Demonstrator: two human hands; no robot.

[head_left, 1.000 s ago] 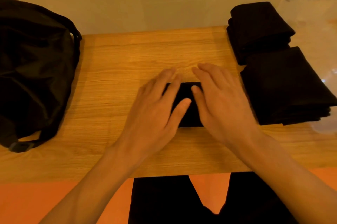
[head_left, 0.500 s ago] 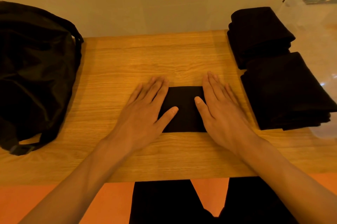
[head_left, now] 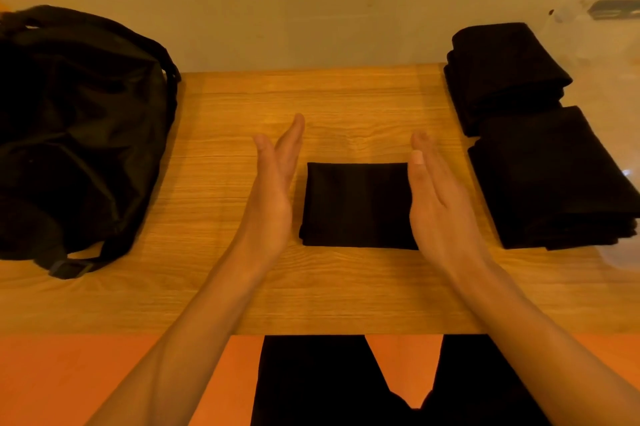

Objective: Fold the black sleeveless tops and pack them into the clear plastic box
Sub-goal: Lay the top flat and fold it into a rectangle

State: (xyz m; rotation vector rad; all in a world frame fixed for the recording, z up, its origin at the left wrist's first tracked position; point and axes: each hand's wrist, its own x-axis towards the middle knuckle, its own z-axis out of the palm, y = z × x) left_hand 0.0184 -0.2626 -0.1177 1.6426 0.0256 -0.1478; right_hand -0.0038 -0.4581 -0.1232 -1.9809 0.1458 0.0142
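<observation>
Plain beige wall at back, wooden counter (head_left: 221,183) in front of it, dim warm light. Well left of the left fingers (head_left: 291,145): black bag (head_left: 76,134), cut off at the frame's left edge, detail lost in the dark, one strap buckle showing at its near corner.

Left hand (head_left: 273,190) stands edge-on, fingers straight and pressed together, holding nothing, thumb up. Small strip of bare counter between it and the cloth. Cannot tell if its edge rests on the counter or floats above.

Between the two sets of fingers: folded black top (head_left: 356,205), flat on the counter, a neat near-square rectangle. Long axis is only slightly longer, running from left fingers to right fingers, sides square to the counter's near edge. Neck end or hem end: cannot tell, all black, no seams readable.

Right hand (head_left: 436,197) mirrors the left, palm inward, right fingers (head_left: 426,162) straight and together, holding nothing. It covers the top's right edge, so contact cannot be told.

Right of the right fingers: far stack (head_left: 502,75) and near stack (head_left: 554,179) of folded black tops, touching each other, layer count unreadable. Beyond them the clear plastic box (head_left: 609,55), washed out and cut off by the frame; whether the stacks sit inside it cannot be told.

Nearer than both wrists: black trouser legs (head_left: 311,380) over orange floor (head_left: 69,373).
</observation>
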